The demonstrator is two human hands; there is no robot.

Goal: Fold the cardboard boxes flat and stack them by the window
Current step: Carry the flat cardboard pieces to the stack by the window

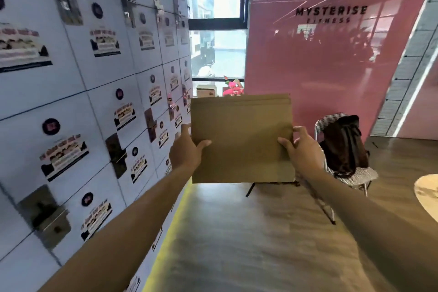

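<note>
A flattened brown cardboard box point(241, 137) is held up in front of me at arm's length, its broad face toward the camera. My left hand point(186, 147) grips its left edge, thumb across the front. Its right edge is gripped by my right hand point(301, 147), thumb on the front and fingers behind. Straight ahead, past the top of the box, is the window point(216, 31). At the window's foot stands a small cardboard box point(205, 91).
A wall of white lockers point(78, 102) runs along the left. A pink wall point(331, 54) rises on the right. A folding chair point(353, 173) with a dark bag point(344, 144) stands right of the box. Pink flowers point(233, 89) sit by the window. Wood floor point(237, 244) lies below.
</note>
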